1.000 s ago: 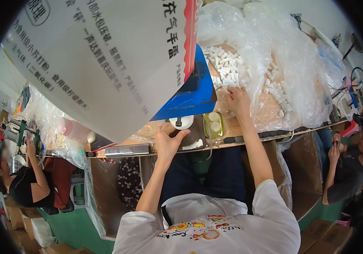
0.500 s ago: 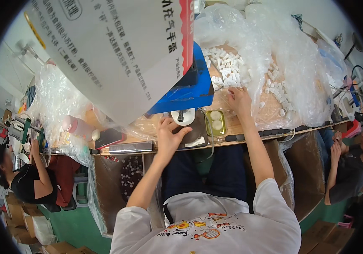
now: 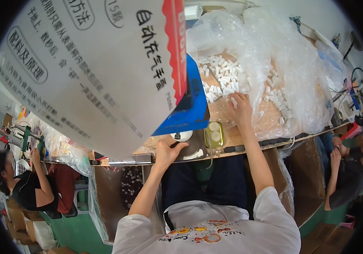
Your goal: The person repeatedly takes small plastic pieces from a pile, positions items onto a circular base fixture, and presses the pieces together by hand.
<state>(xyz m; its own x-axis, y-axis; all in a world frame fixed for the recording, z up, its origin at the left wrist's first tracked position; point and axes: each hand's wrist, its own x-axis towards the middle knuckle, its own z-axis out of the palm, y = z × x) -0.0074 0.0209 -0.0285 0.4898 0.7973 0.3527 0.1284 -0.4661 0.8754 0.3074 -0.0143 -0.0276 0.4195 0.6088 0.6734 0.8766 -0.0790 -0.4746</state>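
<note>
My left hand (image 3: 167,153) is at the near edge of a white round disc (image 3: 183,136) with a dark centre, below a blue machine housing (image 3: 197,93). Its thumb and fingers are bent together; whatever lies between them, if anything, is hidden. My right hand (image 3: 241,111) reaches over the wooden table, fingers pinched around a small white plastic tube (image 3: 233,103). Just beyond its fingertips lies a heap of similar white tubes (image 3: 228,78). Between my hands sits a yellow-green tin (image 3: 221,129) holding two pale round pads.
A large printed sheet (image 3: 84,76) blocks much of the upper left. Crumpled clear plastic (image 3: 232,29) surrounds the tubes, with more tubes (image 3: 276,99) farther right. Dark items fill a box (image 3: 132,182) under the table. One person (image 3: 33,186) sits left, another (image 3: 351,169) right.
The printed sheet now covers more of the left side, hiding the pink bottle. My right fingers have closed on a white tube. My left thumb and fingers have drawn closer together by the disc.
</note>
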